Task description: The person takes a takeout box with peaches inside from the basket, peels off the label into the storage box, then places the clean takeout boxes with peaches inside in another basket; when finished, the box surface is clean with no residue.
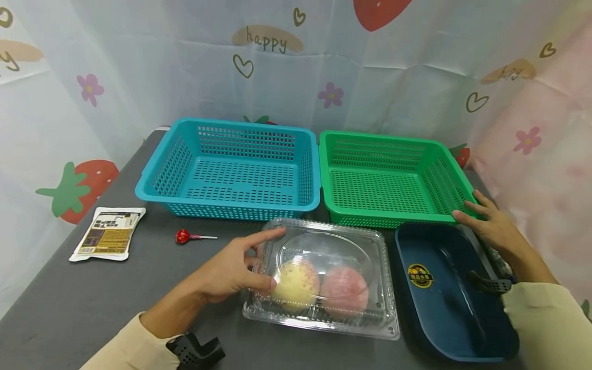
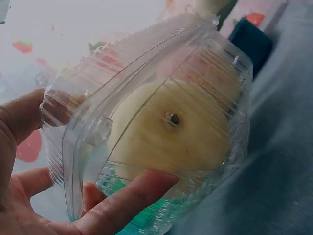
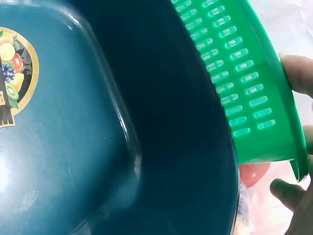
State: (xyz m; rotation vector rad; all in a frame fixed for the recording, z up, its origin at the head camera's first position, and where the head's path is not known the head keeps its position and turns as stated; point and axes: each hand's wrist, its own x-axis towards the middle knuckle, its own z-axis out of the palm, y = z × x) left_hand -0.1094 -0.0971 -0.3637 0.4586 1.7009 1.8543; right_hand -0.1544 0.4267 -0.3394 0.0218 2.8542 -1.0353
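My left hand grips the left side of a clear plastic clamshell box, thumb in front and fingers at the back. Inside sit a yellow round fruit and a pink one. The left wrist view shows a stem dimple on the pale fruit through the ribbed plastic. At the front right corner of a green slotted basket, my right hand has its fingers spread, touching the rim. In the right wrist view its thumb stands apart from the basket.
A blue basket stands left of the green one. The dark blue tub with a fruit sticker sits below my right arm. On the left lie a red lollipop and a white-and-brown packet. A printed curtain hangs behind.
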